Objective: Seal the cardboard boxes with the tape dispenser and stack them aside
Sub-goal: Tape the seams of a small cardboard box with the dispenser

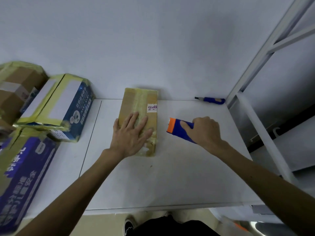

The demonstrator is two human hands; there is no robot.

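From the head camera, I see the small brown box (131,103) in the middle of the frame, lying flat on the white table (153,181). A wide strip of yellowish tape runs down its top. At the near end the tape looks bumpy and crumpled.

The left hand (131,133) lies flat on the box with straight, spread fingers. It presses down and wraps around nothing. The right hand (204,132) is just right of the box, with its fingers curled tight around the blue tape dispenser (177,128). The orange end of the dispenser points at the box but does not touch it.

On the left side of the frame is a pile of taped boxes: a blue and white box (68,106) resting on a purple box (25,176), with a brown box (17,89) behind them. The pile looks tilted to me. At the back, right of the middle, lies a blue cutter (210,100).

What could go wrong? I think the box is light, so if the flat hand lets up while tape is pulled, the box may slide. The crumpled end may lift and leave the box poorly shut. And if this box is put on the leaning pile carelessly, the pile may tip over.
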